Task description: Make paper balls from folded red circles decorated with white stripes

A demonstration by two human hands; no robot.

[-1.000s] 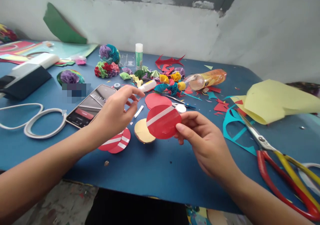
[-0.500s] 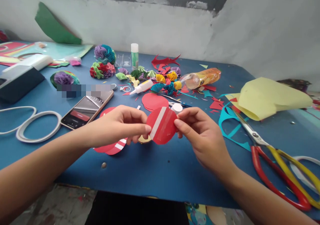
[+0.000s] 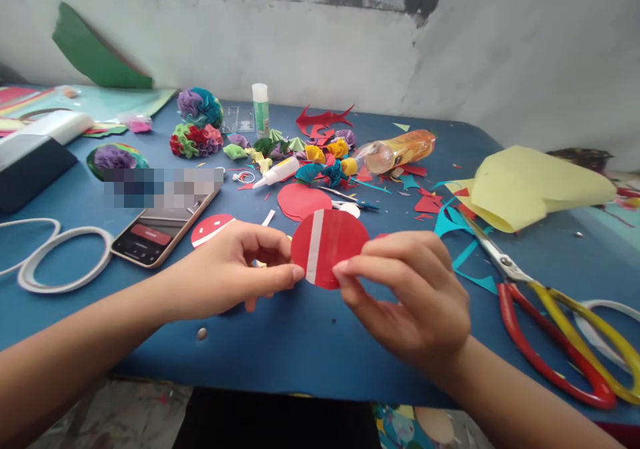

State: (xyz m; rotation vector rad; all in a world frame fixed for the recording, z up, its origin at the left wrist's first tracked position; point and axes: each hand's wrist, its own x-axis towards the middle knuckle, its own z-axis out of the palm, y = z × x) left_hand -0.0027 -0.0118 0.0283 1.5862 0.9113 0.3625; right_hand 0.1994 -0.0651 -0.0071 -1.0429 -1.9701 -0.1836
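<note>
A round red paper disc (image 3: 337,246) with one white strip across its left part is held up over the blue table. My left hand (image 3: 245,269) pinches its left edge between thumb and fingers. At the lower right edge, my right hand (image 3: 410,289) has thumb and forefinger closed on the same disc. Partly hidden behind my left hand lies another red disc (image 3: 213,226) with white pieces on it. Beyond the held disc, more plain red discs (image 3: 303,201) lie stacked.
A phone (image 3: 170,219) and white tape rolls (image 3: 67,262) lie left. Large scissors (image 3: 515,272) and yellow paper (image 3: 530,189) are at the right. Behind are a glue stick (image 3: 261,110), a small glue bottle (image 3: 277,171), paper scraps and a clear bottle (image 3: 395,152).
The held disc has turned slightly, its white strip now more upright. My right fingers have shifted down to its lower right edge, and the view has moved a little.
</note>
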